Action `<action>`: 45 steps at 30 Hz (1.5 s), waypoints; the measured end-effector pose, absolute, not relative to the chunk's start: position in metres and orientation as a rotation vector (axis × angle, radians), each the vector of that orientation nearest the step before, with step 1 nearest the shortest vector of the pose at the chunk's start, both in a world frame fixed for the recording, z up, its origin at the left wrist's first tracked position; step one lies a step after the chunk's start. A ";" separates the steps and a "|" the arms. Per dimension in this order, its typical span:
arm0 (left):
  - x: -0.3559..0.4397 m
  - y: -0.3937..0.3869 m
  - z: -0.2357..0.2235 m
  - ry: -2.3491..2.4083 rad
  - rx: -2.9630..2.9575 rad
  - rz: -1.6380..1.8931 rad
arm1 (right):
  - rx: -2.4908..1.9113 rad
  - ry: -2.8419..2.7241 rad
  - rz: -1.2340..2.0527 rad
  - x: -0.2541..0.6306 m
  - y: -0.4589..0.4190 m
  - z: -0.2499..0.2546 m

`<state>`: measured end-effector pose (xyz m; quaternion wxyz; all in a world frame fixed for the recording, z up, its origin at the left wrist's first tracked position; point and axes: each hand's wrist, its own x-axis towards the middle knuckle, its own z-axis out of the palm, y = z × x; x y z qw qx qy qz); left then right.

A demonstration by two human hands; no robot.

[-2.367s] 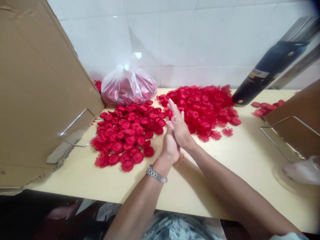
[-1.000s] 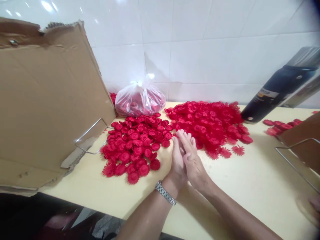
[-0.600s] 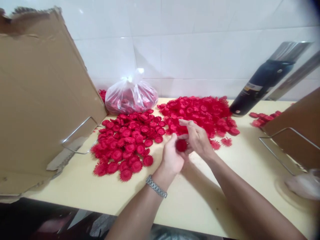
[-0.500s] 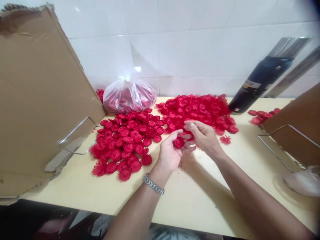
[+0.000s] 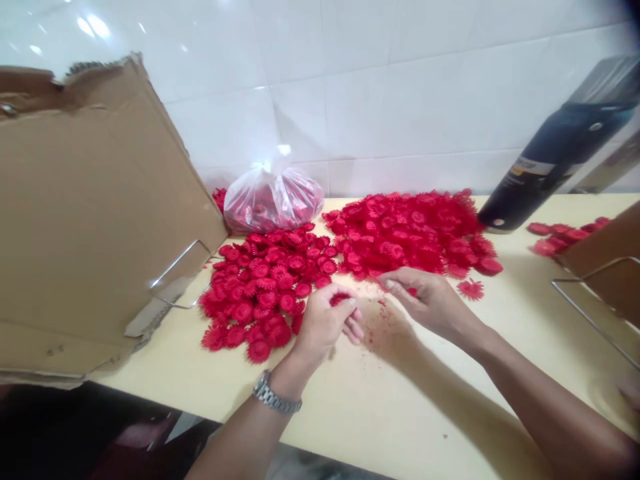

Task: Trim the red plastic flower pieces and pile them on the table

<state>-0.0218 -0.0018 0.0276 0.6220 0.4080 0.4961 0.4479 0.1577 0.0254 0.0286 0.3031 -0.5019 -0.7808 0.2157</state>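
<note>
My left hand, with a metal watch at the wrist, is curled around a small round red fringed flower. Its thumb lies across the flower and partly hides it. To the right, my right hand hovers above the table with thumb and forefinger brought together. A bit of red shows among its fingers, but I cannot make out what they hold. Beside my left hand spreads a heap of similar red flowers. Behind my right hand lies a second red heap.
A tied clear plastic bag with red pieces stands against the tiled wall. Cardboard with a wire handle rises at left, more cardboard at right. A dark blue flask leans near the right heap. Red crumbs dot the table.
My left hand has moved left and down and closed over the flower that lay on its open fingers. My right hand has drawn away to the right. The camera view has shifted slightly.
</note>
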 end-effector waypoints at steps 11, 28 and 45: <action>-0.052 -0.001 -0.005 1.228 1.022 1.117 | -1.475 -2.643 -0.114 0.054 0.149 0.022; -0.049 -0.019 -0.012 1.305 1.989 1.004 | -1.362 -2.438 0.397 0.012 0.165 0.075; -0.046 -0.020 -0.012 1.334 2.184 0.734 | -1.608 -2.660 0.055 0.024 0.218 0.014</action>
